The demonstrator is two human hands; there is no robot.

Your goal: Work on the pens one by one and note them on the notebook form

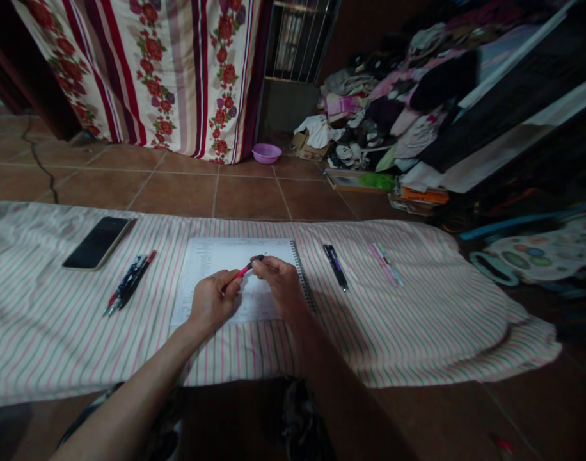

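Both my hands meet over a spiral notebook (pixel 197 256) with printed pages, lying on a striped cloth. My left hand (pixel 213 298) is closed around the barrel of a pink pen (pixel 244 270) with a dark end. The fingers of my right hand (pixel 281 282) pinch that dark end, where a thin tip sticks out. Left of the notebook lies a bundle of several pens (pixel 130 282). On its right are two dark pens (pixel 335 267) side by side, and farther right some pink and pale pens (pixel 386 264).
A phone (pixel 98 243) rests at the cloth's left. The striped cloth (pixel 432 307) has a rumpled right end. Beyond it are a tiled floor (pixel 178 192), a floral curtain (pixel 178 77), a purple basin (pixel 267 153) and a heap of clothes (pixel 379 102).
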